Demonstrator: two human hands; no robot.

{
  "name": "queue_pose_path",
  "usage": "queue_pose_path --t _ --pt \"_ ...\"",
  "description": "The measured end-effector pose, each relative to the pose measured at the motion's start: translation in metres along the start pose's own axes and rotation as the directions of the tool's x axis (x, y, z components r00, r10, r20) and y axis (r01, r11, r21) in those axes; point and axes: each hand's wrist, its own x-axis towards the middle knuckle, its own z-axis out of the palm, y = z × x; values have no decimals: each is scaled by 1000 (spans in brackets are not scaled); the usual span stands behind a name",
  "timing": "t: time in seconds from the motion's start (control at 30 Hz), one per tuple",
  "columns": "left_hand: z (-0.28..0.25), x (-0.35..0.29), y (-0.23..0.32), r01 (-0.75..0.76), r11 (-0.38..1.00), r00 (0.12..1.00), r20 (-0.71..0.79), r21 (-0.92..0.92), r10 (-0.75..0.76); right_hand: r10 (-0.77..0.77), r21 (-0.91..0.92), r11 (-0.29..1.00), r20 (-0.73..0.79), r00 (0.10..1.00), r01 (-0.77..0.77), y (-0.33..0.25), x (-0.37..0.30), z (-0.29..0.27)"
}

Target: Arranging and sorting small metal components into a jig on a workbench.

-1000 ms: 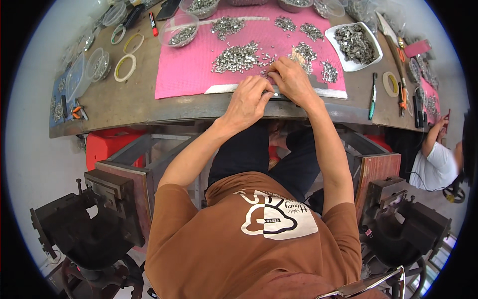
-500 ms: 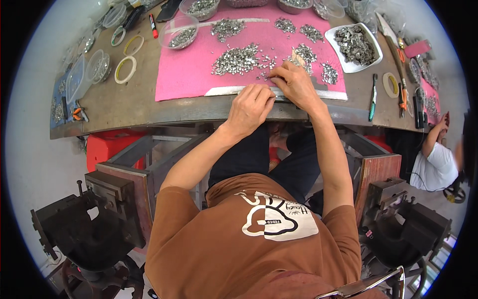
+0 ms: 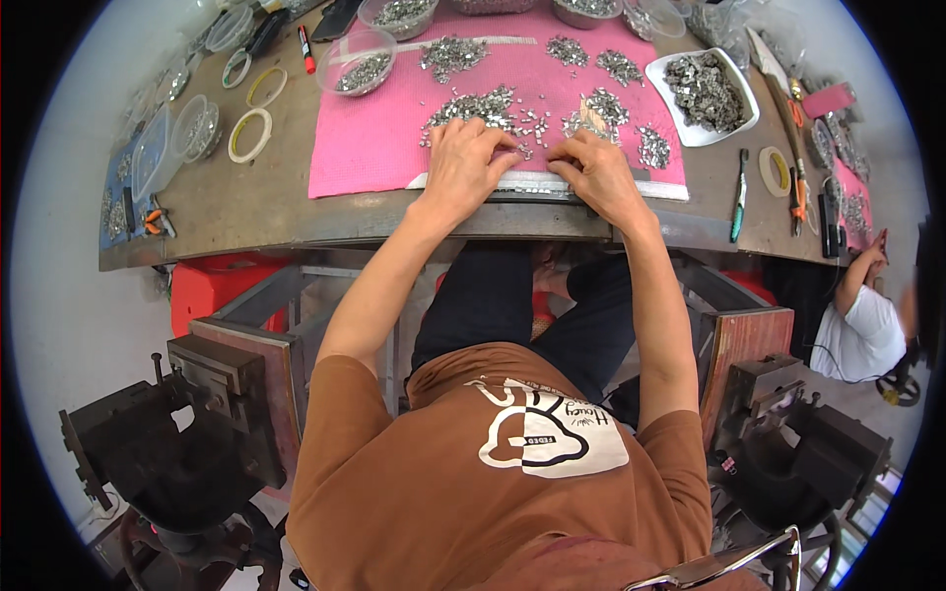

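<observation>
My left hand [image 3: 461,165] rests at the near edge of the pink mat [image 3: 345,158], its fingers curled and the fingertips close to a few loose small silvery metal pieces. A larger pile of these metal pieces [image 3: 478,104] lies just beyond it, partly covered by the hand. To the right, my right hand [image 3: 599,175] is bent with thumb and fingertips drawn together. Anything in either set of fingertips is too small to make out. Between and below the hands runs a pale strip [image 3: 537,181] along the mat's front edge. Another metal heap [image 3: 606,104] lies beyond my right hand.
A white dish [image 3: 698,135] of darker metal bits stands to the right, near a green toothbrush [image 3: 739,197] and a tape roll [image 3: 774,170]. Clear tubs [image 3: 357,61] hold more pieces. Tape rings [image 3: 249,136] lie left. Another person [image 3: 859,330] sits far right.
My left hand has moved left and farther onto the mat, toward the pile. My right hand has shifted slightly right and nearer me, so the hands are farther apart.
</observation>
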Motion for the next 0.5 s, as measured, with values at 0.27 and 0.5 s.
queue_pose_path --t 0.27,0.5 --pt "4 2 -12 18 999 996 83 -48 -14 13 35 999 -49 999 -11 -9 -8 -3" --pt "2 3 -12 9 998 997 82 -61 -4 -35 190 980 -131 991 59 -26 -37 0"
